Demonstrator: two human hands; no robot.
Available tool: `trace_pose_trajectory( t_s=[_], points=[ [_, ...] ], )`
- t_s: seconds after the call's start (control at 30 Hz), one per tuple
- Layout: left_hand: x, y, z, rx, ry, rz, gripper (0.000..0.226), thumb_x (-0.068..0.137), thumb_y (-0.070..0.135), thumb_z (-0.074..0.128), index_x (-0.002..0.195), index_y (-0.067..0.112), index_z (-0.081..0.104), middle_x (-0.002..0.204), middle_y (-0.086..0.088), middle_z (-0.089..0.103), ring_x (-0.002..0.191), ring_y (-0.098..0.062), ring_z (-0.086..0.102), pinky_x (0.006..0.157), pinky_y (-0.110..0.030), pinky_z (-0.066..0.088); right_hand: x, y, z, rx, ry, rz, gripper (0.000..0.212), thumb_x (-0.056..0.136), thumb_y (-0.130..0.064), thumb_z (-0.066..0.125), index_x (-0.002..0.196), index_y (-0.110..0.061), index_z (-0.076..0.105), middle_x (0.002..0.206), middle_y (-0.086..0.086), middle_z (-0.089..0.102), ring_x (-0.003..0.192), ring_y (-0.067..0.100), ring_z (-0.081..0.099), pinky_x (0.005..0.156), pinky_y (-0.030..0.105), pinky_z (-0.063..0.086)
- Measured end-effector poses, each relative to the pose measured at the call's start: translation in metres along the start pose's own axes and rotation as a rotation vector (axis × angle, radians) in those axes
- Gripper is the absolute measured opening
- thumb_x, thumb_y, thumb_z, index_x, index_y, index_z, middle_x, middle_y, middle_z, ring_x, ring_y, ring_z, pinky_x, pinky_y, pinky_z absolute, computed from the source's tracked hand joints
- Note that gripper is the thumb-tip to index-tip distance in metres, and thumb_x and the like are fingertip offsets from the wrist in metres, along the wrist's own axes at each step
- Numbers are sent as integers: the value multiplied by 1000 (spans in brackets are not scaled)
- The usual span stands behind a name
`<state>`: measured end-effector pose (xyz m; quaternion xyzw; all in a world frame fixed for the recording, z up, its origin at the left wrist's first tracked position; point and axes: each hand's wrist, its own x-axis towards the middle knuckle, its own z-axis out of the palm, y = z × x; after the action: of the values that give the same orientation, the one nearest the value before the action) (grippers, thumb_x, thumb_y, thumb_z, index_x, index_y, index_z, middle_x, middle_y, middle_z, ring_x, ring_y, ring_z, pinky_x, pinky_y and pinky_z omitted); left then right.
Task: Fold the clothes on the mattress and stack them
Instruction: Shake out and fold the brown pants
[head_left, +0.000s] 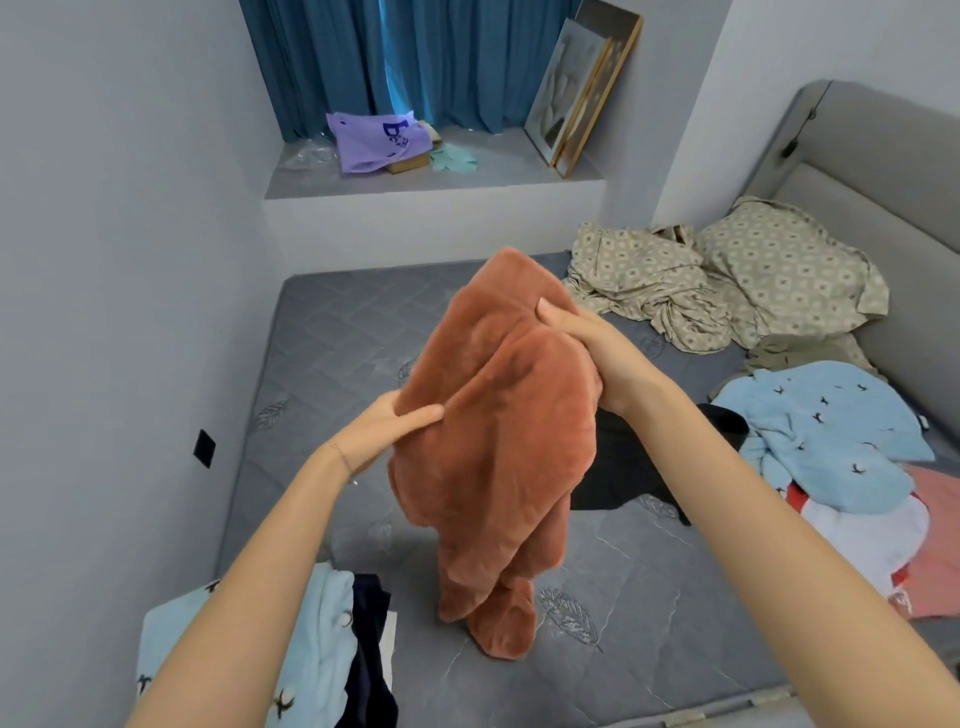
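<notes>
A thick rust-brown fleece garment (498, 441) hangs in the air above the grey quilted mattress (332, 332), its lower end touching the mattress. My right hand (582, 338) grips its upper right edge, fingers curled round the fabric. My left hand (395, 421) holds the garment's left side, thumb on top and fingers hidden behind the fleece. A light blue garment with dark bird prints (826, 431) lies crumpled at the right on a white and pink pile (878, 535). A black garment (628, 467) lies behind the fleece.
Folded light blue and dark navy clothes (332, 644) lie at the near left corner. Patterned beige bedding (727, 280) is heaped against the grey headboard (857, 156). A window ledge (436, 176) beyond the mattress holds a purple bag (374, 140) and leaning picture frames (582, 93).
</notes>
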<state>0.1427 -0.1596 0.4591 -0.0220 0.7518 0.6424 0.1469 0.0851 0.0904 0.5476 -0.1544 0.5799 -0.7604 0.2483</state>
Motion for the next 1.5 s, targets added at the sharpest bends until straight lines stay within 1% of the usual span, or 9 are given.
trace_pose_trajectory(
  t_s=[0.1,0.27,0.4,0.5,0.7,0.97,1.1,1.27,1.5],
  points=[
    [-8,18,-15,-93,65,111,75,44,63,87,105,24,69,105,9,73,98,-4,67,83,-19,52,-3,3,9,227,-11,45,36,101,-30,46,89,-19,78,88,1,75,89,13,72,74,24,56],
    [-14,64,-37,-266,-40,305,48,58,52,86,103,42,74,109,12,72,100,-4,67,79,-17,53,4,-1,14,198,61,92,28,103,-43,39,97,-23,58,89,-6,69,84,9,67,69,21,54],
    [20,54,-9,-189,-16,208,56,58,54,85,107,30,73,111,5,72,104,-10,67,80,-20,53,0,12,-8,320,63,68,31,99,-39,44,93,-18,65,77,-5,72,76,8,70,70,27,55],
    [55,20,18,-86,71,-2,50,65,54,77,104,23,72,106,0,74,107,-20,67,79,-22,54,-10,41,-50,436,139,101,35,98,-35,48,104,-10,71,102,11,73,102,22,69,87,34,55],
    [136,-44,92,177,35,-246,26,73,59,74,81,35,78,89,10,76,85,-3,70,81,-25,52,-32,114,-153,217,408,255,40,96,-41,58,123,-12,61,117,9,71,112,21,67,86,32,56],
    [265,-152,243,219,34,-410,36,74,52,77,82,17,76,77,7,73,73,-5,67,63,-18,47,-50,205,-318,-285,692,396,22,91,-51,61,98,-31,65,100,-9,71,91,3,66,85,26,52],
    [327,-208,308,269,52,-465,35,73,54,77,77,21,70,77,7,68,80,-12,65,75,-26,49,-51,259,-397,-443,742,480,27,90,-57,57,92,-30,60,92,-10,66,90,10,64,79,26,49],
    [391,-259,368,389,103,-402,37,68,65,74,68,28,66,68,14,66,73,-7,64,68,-27,47,-53,319,-486,-507,804,586,35,93,-53,56,110,-23,61,103,-6,66,102,18,63,93,33,49],
    [470,-298,430,566,120,-181,36,73,55,76,72,25,56,76,8,58,80,-18,59,81,-41,49,-54,365,-570,-624,957,547,30,96,-41,58,108,-13,56,97,-4,62,95,18,60,84,27,42]
  ],
)
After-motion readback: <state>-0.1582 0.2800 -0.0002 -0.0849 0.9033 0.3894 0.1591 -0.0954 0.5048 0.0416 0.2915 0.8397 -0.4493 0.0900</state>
